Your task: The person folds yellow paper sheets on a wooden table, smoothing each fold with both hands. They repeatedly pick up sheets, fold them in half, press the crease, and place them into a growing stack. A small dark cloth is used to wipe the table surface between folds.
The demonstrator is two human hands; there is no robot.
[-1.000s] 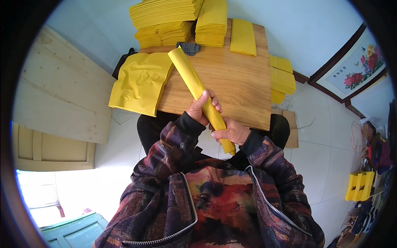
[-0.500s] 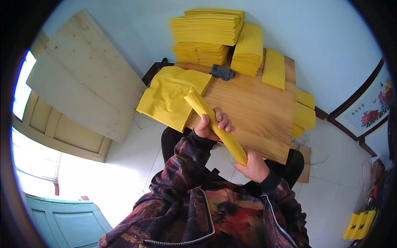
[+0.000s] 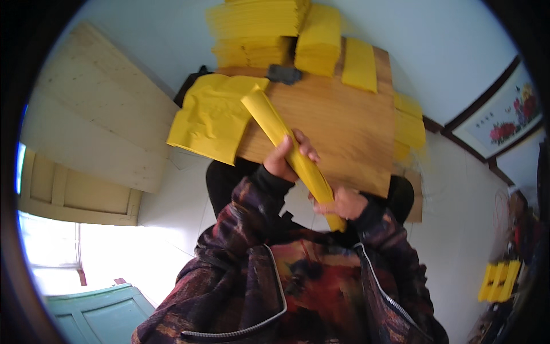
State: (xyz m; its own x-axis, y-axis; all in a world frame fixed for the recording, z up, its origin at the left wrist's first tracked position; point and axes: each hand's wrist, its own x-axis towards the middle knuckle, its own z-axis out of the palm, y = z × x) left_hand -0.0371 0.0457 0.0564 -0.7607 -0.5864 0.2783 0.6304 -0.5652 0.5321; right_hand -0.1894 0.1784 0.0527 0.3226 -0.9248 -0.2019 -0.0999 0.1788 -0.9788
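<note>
roll point(image 3: 289, 152): yellow paper, long tight tube | left hand point(image 3: 286, 157), right hand point(image 3: 342, 202): both gripping it

Framed picture point(image 3: 507, 117) leaning at right wall base: dark frame, white ground, red flowers, small dark script | yellow crate-like pack point(image 3: 499, 281) on floor, far right | no screens or labels to be seen

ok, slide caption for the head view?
Both hands, left hand and right hand, grip a rolled yellow paper tube above a wooden table.
</note>
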